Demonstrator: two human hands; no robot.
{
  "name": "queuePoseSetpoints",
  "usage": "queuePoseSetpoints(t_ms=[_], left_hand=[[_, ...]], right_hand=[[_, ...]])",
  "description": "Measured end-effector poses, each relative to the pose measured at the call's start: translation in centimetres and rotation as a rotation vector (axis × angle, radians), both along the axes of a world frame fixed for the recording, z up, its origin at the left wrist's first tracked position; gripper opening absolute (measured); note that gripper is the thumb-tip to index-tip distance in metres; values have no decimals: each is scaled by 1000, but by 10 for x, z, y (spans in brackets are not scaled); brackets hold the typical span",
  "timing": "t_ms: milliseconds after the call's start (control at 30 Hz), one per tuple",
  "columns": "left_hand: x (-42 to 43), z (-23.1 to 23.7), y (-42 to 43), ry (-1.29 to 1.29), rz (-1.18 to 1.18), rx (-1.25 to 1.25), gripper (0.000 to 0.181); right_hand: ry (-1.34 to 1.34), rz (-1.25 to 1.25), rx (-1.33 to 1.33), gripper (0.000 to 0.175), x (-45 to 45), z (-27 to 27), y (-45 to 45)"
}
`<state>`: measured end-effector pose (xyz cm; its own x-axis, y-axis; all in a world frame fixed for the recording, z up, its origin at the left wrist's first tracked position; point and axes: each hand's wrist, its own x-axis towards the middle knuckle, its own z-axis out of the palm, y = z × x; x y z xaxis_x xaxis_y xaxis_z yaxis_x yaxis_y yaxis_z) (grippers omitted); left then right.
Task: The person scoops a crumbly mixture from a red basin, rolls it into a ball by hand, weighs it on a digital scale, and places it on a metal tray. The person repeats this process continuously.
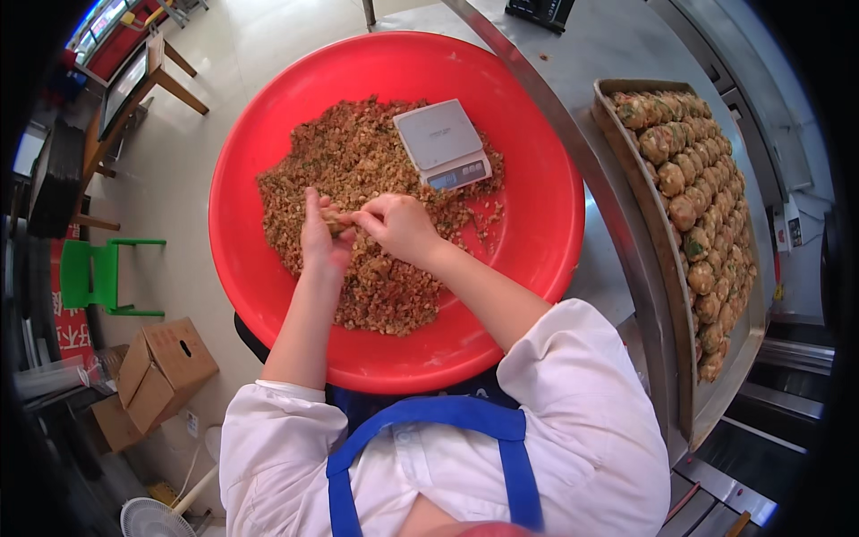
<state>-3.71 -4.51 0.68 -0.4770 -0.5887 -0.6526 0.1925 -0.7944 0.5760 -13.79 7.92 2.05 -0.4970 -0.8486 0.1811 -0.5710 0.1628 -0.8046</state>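
A wide red plastic basin lies before me with a broad heap of crumbly brown nut mixture in it. Over the heap, my left hand cups a small lump of the mixture, palm turned inward. The fingertips of my right hand are pinched together at the lump's near right side, partly covering it. A white digital kitchen scale rests on the mixture at the back right, its weighing plate bare and its display lit.
To the right, a metal baking tray holds rows of rounded balls on a steel table, whose raised edge borders the basin. On the left floor stand a green chair, a cardboard box and a fan.
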Motion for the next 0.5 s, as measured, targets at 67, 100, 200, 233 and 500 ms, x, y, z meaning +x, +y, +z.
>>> queuePoseSetpoints(t_ms=[67, 100, 200, 233, 500], left_hand=[[7, -30, -2, 79, -169, 99, 63], [5, -21, 4, 214, -275, 187, 71], [5, 16, 28, 529, -476, 413, 93], [7, 15, 27, 578, -541, 419, 93], [-6, 11, 30, 34, -582, -202, 68]], right_hand=[[57, -220, -280, 18, 5, -4, -13], [90, -332, -411, 21, 5, -7, -17], [170, -154, -298, 31, 7, -22, -11], [180, -62, -210, 32, 6, -25, -10], [257, -327, -107, 31, -94, -27, -35]])
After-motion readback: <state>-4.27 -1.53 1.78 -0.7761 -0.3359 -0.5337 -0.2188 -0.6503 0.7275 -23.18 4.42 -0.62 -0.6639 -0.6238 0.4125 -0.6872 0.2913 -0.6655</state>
